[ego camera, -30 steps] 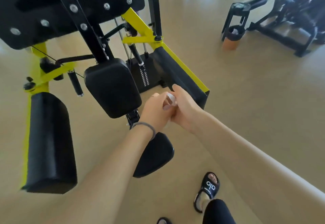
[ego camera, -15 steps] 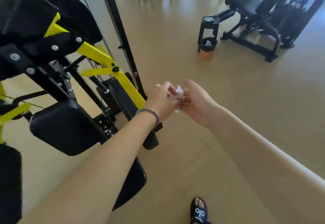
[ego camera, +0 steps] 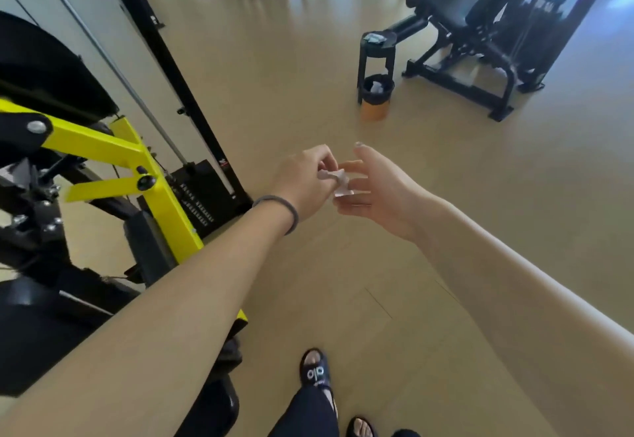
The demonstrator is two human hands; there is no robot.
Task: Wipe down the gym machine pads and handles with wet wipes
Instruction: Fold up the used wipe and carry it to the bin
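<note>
- Basically mid-frame: left hand (ego camera: 305, 181) pinching a small crumpled white wet wipe (ego camera: 338, 181) at the fingertips, grey hair tie (ego camera: 282, 208) round that wrist.
- Right hand (ego camera: 379, 193) just beside it at 3 o'clock of the wipe, fingers straight and spread, palm turned toward the wipe, fingertips touching or nearly touching it; can't tell which.
- Both held out over bare tan floor (ego camera: 446, 169), not touching any equipment.
- Yellow-and-black gym machine (ego camera: 137, 169) off at 9 o'clock, black pads (ego camera: 44, 69) at upper left and lower left, weight stack (ego camera: 202, 193) behind the yellow frame.
- Way up at 1 o'clock: black stool-like stand (ego camera: 377, 49) with something bluish lying on top, and under it a small bin (ego camera: 375, 97) with black liner, orange base, white scraps inside.
- Black bench machine (ego camera: 473, 35) right of the stand, at 2 o'clock, well apart from the hands.
- Down at 6 o'clock: dark trouser leg and a black slide sandal (ego camera: 315, 369) with white lettering, toes of the other foot at the bottom edge.
</note>
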